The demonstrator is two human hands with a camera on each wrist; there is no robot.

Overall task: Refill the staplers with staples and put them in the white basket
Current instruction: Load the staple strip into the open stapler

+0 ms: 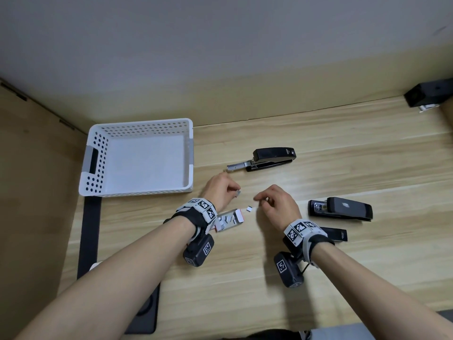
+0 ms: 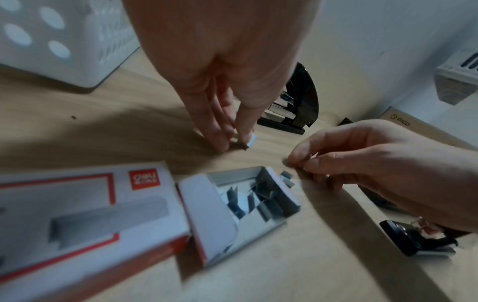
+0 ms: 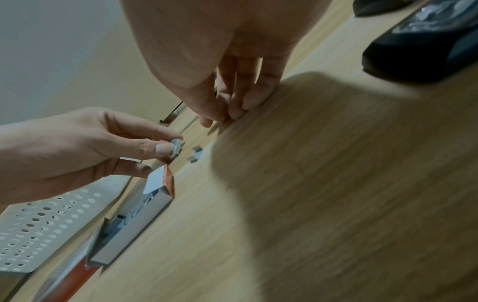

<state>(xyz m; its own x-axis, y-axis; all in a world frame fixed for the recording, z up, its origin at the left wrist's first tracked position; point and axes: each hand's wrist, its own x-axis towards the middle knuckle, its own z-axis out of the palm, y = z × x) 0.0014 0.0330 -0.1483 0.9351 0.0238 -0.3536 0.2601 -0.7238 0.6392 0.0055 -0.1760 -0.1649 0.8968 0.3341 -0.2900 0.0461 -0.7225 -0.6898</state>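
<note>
My left hand (image 1: 224,190) pinches a short strip of staples (image 1: 237,193) between thumb and fingers, just above the table. My right hand (image 1: 277,203) has its fingertips (image 3: 232,111) pinched together low over the wood; a pale glint between them looks like a small staple piece. Two loose staple pieces (image 1: 249,208) lie between the hands. The open staple box (image 1: 229,220) sits by my left wrist with several strips inside. A black stapler (image 1: 273,158) lies behind the hands with its magazine (image 1: 239,166) slid out. A second stapler (image 1: 343,209) lies at the right. The white basket (image 1: 98,153) is empty.
A third black stapler (image 1: 335,234) is partly hidden behind my right wrist. A black device (image 1: 429,94) stands at the back right corner. A black strip (image 1: 90,229) runs along the table's left edge. The wall closes off the back.
</note>
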